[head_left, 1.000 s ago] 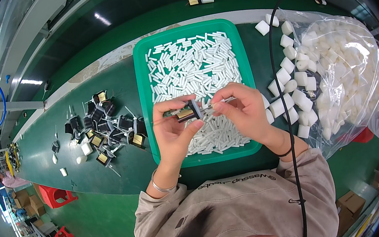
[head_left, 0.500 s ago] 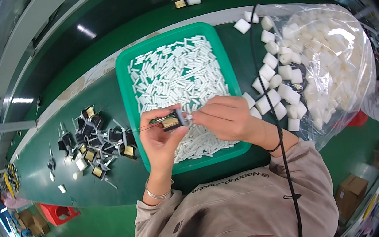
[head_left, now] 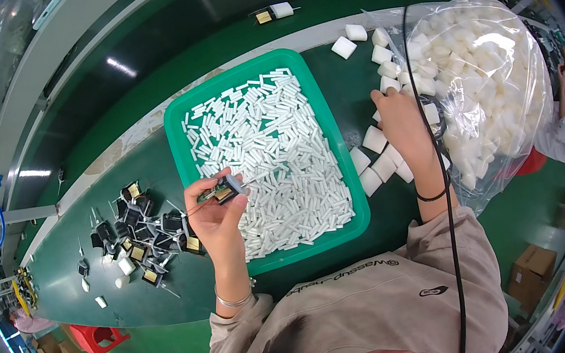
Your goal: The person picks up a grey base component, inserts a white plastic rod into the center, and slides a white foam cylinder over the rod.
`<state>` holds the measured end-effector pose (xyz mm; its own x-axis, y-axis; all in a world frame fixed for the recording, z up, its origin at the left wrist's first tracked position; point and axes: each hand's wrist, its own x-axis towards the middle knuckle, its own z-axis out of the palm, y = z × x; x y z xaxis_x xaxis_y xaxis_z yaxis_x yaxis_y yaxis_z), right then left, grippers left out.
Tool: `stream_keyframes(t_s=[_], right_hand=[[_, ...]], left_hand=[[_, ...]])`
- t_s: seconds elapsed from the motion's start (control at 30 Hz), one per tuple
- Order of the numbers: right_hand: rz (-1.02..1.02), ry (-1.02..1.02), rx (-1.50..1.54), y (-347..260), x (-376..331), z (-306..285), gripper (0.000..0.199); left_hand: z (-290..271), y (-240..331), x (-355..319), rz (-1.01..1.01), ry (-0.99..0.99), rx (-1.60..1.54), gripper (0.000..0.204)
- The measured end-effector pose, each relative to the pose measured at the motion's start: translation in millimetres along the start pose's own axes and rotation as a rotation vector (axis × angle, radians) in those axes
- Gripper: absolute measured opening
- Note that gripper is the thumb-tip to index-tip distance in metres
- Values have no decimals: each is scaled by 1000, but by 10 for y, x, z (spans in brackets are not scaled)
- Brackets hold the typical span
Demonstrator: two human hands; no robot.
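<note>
Right now my left hand (head_left: 215,216) is up over the near-left corner of the green tray (head_left: 179,136), fingers pinched shut around a small black-and-gold component (head_left: 223,191) with thin wire leads poking out to either side. It sits between my thumb and fingertips, held clear of the tray's contents, just above the heap of short white tubes (head_left: 273,156) that fills the tray.

Over on the other side, my right hand (head_left: 399,120) is stretched out past the tray's right wall, resting among the white foam cubes (head_left: 371,141) scattered on the green table (head_left: 135,300). Fingers are curled down onto the cubes near the mouth of the clear plastic bag (head_left: 489,80) (stuffed with more of the same cubes), but I cannot tell whether anything is actually gripped, since the fingertips are hidden from here. A dark band sits on that wrist, and a black cable (head_left: 438,178) runs down across the forearm and the bag.

To my left, well apart from the tray, lies a jumbled pile of black components (head_left: 145,232) like the one I am holding, leads sticking out every way, with a few small white pieces just beside them. At the far edge of the table, a lone small part (head_left: 273,13) lies beyond the tray.
</note>
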<state>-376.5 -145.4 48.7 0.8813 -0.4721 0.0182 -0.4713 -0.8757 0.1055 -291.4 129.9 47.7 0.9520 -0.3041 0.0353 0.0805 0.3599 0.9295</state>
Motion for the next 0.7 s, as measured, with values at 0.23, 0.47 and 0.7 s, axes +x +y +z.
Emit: stream_keyframes(t_s=[0.23, 0.47, 0.7], right_hand=[[-281, 147, 1089, -448, -6, -282, 34], [-319, -141, 1833, -1033, -157, -275, 35], [-439, -25, 1647, -1115, -268, -188, 35]], left_hand=[[-118, -55, -1, 62, -10, 0, 42], [-142, -60, -30, 236, -88, -299, 50], [-50, -68, -99, 214, -44, -317, 54]])
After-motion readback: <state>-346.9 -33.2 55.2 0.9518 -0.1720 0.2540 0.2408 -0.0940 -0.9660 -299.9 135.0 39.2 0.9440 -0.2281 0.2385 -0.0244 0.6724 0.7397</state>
